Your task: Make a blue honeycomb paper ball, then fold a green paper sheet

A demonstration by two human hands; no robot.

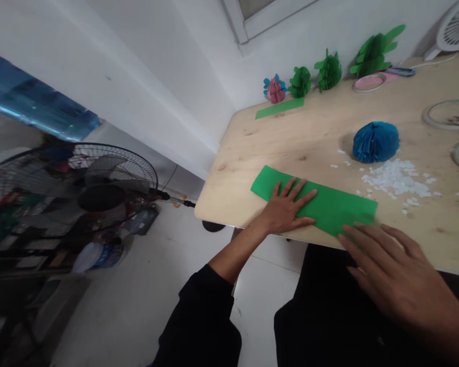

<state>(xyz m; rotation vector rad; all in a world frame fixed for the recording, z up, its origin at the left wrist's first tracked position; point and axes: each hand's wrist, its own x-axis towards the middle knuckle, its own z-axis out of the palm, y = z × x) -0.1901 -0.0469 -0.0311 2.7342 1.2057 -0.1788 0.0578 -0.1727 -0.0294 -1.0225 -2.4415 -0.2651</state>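
A long green paper strip (331,204) lies near the front edge of the wooden table (309,137). My left hand (286,209) rests flat on the strip's left half, fingers spread, pressing it down. My right hand (390,265) hovers at the table's front edge with fingers stretched out; its fingertips touch the strip's right end. Neither hand grips anything.
A blue honeycomb paper ball (375,141) and scattered white paper bits (396,178) sit right of centre. Green paper plants (329,71), a pink-blue paper flower (274,89) and another green strip (279,108) line the back. Tape rings (445,113) lie at right. A standing fan (99,188) is on the floor at left.
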